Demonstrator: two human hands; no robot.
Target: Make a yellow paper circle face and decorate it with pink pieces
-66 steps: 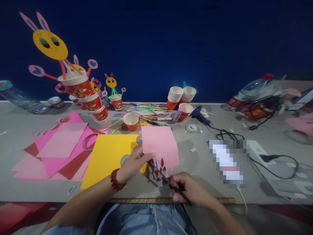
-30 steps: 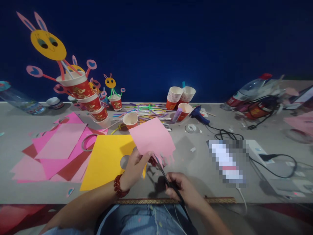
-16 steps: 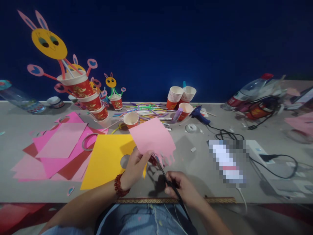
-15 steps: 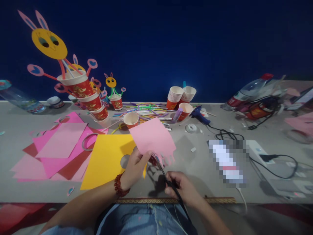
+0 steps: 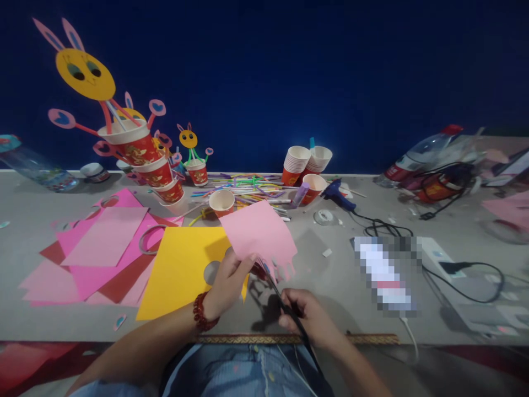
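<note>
My left hand (image 5: 227, 281), with a red bead bracelet at the wrist, pinches the lower left edge of a pink paper sheet (image 5: 260, 229). The sheet's lower right edge is cut into ragged strips. My right hand (image 5: 306, 314) is closed on dark scissors (image 5: 276, 289), whose tips lie at the paper's lower edge beside my left fingers. Under my left hand is a yellow sheet (image 5: 177, 270) with a round hole in it.
Pink and red sheets (image 5: 107, 248) lie at left, near stacked red cups (image 5: 134, 146) with a rabbit figure. Colourful sticks (image 5: 248, 187), paper cups (image 5: 295, 165) and a blue glue gun (image 5: 339, 196) stand behind. A blurred-out phone (image 5: 384, 275) and bottle (image 5: 421, 157) are at right.
</note>
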